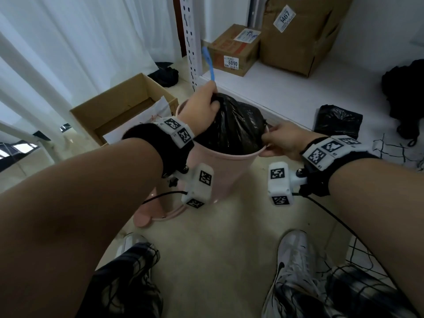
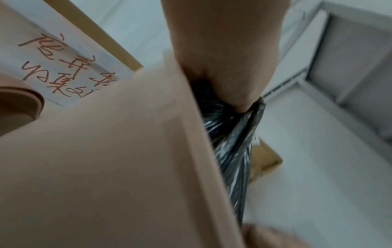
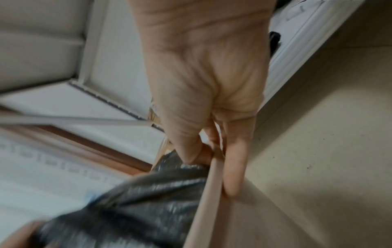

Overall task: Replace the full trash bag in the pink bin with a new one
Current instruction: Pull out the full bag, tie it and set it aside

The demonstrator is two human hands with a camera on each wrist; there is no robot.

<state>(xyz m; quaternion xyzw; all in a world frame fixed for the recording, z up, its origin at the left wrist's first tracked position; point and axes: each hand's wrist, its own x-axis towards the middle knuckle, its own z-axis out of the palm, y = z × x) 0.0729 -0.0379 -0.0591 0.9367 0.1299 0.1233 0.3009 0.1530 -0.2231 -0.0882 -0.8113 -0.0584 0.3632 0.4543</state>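
The pink bin (image 1: 226, 175) stands on the floor in front of me with the full black trash bag (image 1: 231, 127) bulging out of it. My left hand (image 1: 202, 104) grips the bag's gathered top at the far left rim. In the left wrist view the left hand (image 2: 224, 50) closes on the bunched bag (image 2: 231, 142) beside the bin wall (image 2: 127, 151). My right hand (image 1: 280, 138) pinches the bag's edge at the right rim. The right wrist view shows this hand (image 3: 203, 75) with its thumb on the bag (image 3: 152, 198) and a finger outside the rim (image 3: 212, 193).
A folded black bag (image 1: 337, 120) lies on the low white shelf (image 1: 286, 92) to the right, with cardboard boxes (image 1: 234, 51) behind. An open cardboard box (image 1: 119, 106) holding white paper sits left of the bin. Cables (image 1: 390, 152) and my shoes (image 1: 291, 260) are on the floor.
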